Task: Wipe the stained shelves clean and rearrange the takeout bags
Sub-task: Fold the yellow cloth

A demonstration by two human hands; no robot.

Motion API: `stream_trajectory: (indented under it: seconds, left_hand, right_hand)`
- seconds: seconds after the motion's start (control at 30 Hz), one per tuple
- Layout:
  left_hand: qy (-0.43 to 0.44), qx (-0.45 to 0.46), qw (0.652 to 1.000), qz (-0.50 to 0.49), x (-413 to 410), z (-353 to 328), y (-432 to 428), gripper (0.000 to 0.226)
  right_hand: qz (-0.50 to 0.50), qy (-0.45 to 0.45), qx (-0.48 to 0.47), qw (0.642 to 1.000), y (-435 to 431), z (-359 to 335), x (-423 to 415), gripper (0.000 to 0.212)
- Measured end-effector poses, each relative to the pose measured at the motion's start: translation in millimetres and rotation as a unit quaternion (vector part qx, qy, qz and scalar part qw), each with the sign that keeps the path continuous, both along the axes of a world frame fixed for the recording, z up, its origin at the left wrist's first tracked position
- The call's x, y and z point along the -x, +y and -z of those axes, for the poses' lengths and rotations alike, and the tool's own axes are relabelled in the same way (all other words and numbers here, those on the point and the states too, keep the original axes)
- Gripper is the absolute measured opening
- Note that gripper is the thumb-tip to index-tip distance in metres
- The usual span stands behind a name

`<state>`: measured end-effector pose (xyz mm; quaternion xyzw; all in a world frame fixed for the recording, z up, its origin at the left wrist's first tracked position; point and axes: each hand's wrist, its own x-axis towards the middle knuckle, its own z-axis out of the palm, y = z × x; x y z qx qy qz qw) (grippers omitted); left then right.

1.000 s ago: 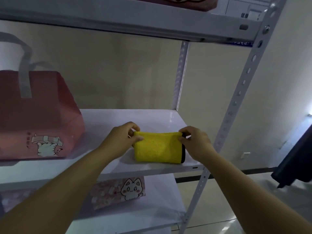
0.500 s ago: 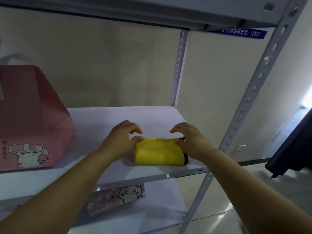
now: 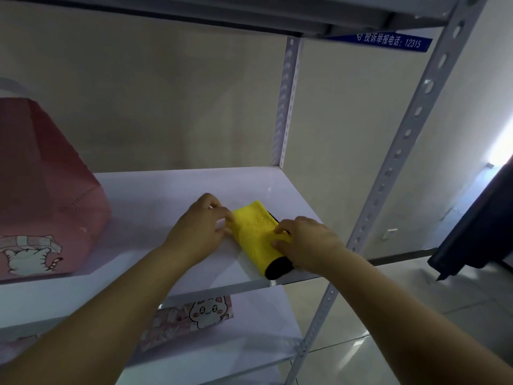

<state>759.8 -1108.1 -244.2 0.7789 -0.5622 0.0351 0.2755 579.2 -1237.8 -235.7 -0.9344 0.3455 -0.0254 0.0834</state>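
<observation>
A folded yellow cloth (image 3: 254,232) with a black underside lies at an angle near the front right corner of the white middle shelf (image 3: 155,195). My left hand (image 3: 198,227) touches the cloth's left edge with its fingertips. My right hand (image 3: 306,243) rests on the cloth's right side, fingers pressing on top of it. A pink takeout bag (image 3: 47,195) with a cat drawing stands at the left of the same shelf. Another pink cat-print bag (image 3: 194,315) lies on the shelf below, partly hidden by the middle shelf.
White perforated uprights (image 3: 388,168) frame the right side of the rack. Another shelf (image 3: 249,9) sits overhead, with a blue sign (image 3: 388,40) behind it. A dark object (image 3: 477,226) stands off to the right, over the tiled floor (image 3: 416,315). The wall is close behind.
The cloth has turned from lying crosswise to lying at an angle, its black end toward the front edge. Both hands have shifted with it, and the view has tilted down and left.
</observation>
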Motion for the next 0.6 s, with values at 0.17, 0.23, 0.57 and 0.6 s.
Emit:
stream_trajectory:
  seconds: [0.17, 0.23, 0.57, 0.6]
  left_hand:
    - [0.112, -0.027, 0.993, 0.026, 20, 5, -10, 0.039]
    - [0.125, -0.029, 0.991, 0.024, 22, 4, -11, 0.044]
    - [0.167, -0.043, 0.983, 0.068, 44, 3, -42, 0.051]
    - [0.165, -0.043, 0.983, 0.071, 46, 3, -46, 0.051]
  right_hand:
    - [-0.041, -0.075, 0.059, 0.995, 15, 11, 10, 0.037]
    - [-0.111, -0.105, 0.028, 0.988, 14, 15, 15, 0.035]
    - [-0.021, 0.005, 0.013, 1.000, 3, 6, 26, 0.030]
    - [-0.010, 0.020, 0.015, 1.000, 3, 4, 27, 0.027]
